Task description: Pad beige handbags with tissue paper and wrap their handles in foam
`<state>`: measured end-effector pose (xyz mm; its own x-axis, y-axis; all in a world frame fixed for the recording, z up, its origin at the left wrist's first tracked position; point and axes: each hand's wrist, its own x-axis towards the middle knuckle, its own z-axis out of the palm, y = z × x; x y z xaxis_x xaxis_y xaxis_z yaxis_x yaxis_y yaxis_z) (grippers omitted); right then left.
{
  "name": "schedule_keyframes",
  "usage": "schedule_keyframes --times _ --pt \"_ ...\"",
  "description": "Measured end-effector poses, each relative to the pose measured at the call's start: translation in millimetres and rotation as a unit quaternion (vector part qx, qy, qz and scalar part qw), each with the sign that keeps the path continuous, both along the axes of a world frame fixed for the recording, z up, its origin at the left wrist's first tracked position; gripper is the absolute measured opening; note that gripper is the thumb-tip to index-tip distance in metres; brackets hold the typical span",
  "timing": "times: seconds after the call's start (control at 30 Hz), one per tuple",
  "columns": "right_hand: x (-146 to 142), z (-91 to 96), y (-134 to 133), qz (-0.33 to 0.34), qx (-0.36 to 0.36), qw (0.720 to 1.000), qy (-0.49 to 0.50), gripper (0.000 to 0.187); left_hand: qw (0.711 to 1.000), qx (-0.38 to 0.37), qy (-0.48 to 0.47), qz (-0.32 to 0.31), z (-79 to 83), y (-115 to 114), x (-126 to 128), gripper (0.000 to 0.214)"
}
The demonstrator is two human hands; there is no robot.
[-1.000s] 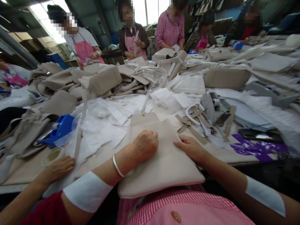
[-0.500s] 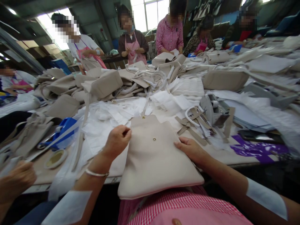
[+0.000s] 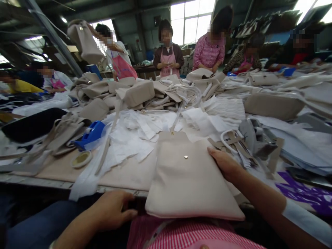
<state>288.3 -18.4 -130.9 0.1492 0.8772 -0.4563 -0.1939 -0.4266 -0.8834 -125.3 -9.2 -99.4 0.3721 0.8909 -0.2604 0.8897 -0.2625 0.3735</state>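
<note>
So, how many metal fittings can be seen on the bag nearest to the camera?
2: a small fitting at the far edge, and a round fitting closer to the middle of the bag. More may be hidden underneath.

A pale-topped table (image 3: pixel 127 178) is bearing heaped beige bags (image 3: pixel 138 95) at the back and loose white sheets (image 3: pixel 135 138) midway; a blue dispenser (image 3: pixel 92 135) and a tape roll (image 3: pixel 78 166) are sitting left, while a flat beige bag (image 3: pixel 193 183) is lying across the front edge.
</note>
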Motion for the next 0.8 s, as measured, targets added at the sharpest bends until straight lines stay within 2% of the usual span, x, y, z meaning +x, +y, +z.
schedule_keyframes --times 0.03,0.07,0.13,0.17,0.23,0.3,0.4,0.5,0.57,0.7,0.8 --pt "-2.3 1.9 2.2 0.001 -0.019 0.999 0.027 0.033 0.998 -0.035 -0.039 -0.017 4.3 8.6 8.8 0.017" --pt "-4.8 3.2 3.6 0.004 -0.035 0.999 0.04 0.029 0.995 -0.029 -0.095 -0.001 7.5 18.6 18.3 0.021" --pt "-9.2 3.8 4.8 0.004 -0.056 0.997 0.052 0.024 0.975 -0.017 -0.202 0.088 9.5 39.9 39.1 0.022" --pt "-10.9 3.3 5.3 -0.001 -0.06 0.997 0.051 0.023 0.964 -0.037 -0.234 0.12 8.6 50.1 50.6 0.024" --pt "-12.4 1.9 7.1 -0.007 -0.056 0.998 0.032 0.026 0.951 -0.099 -0.258 0.142 4.3 68.3 74.9 0.038" --pt "-11.3 2.2 10.6 0.009 -0.043 0.999 -0.016 0.032 0.951 -0.109 -0.253 0.141 -0.8 83.5 98.3 0.052" --pt "-8.2 7.0 17.4 0.048 -0.021 0.98 -0.19 0.037 0.96 -0.043 -0.239 0.141 -9.4 100.1 124.3 0.058" --pt "-9.3 8.8 22.7 0.068 0.006 0.927 -0.369 0.033 0.962 -0.003 -0.239 0.134 -23.6 106.9 134.9 0.048" --pt "-12.9 3.8 25.0 0.076 0.019 0.907 -0.413 0.028 0.96 0.001 -0.244 0.141 -37.2 105.6 135.2 0.035" --pt "-18.4 -12.8 27.9 0.084 0.016 0.908 -0.41 0.025 0.952 0.009 -0.248 0.177 -63.9 96.8 131.6 0.034" --pt "-15.0 -18.0 30.6 0.078 0.01 0.916 -0.393 0.026 0.95 0.014 -0.244 0.193 -72.9 93.6 131.6 0.037"
